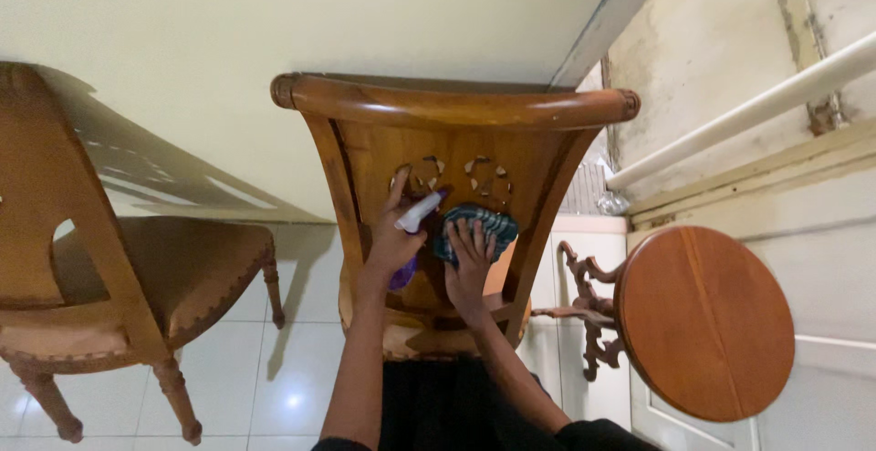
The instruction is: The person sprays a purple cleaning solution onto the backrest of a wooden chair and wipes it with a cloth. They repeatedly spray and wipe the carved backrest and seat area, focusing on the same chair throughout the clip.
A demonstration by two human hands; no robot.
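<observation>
Two hands work against the carved back of the middle wooden chair (456, 109). The left hand (392, 246) is wrapped around a purple spray bottle (412, 232) with a white nozzle, forefinger stretched up along the chair's back panel. Just beside it, the right hand (470, 264) lies flat with fingers spread, pressing a dark teal cloth (484, 223) onto that panel below the carved openings. A second chair (109, 269) stands left of the middle chair; a round wooden table (707, 319) stands to its right.
</observation>
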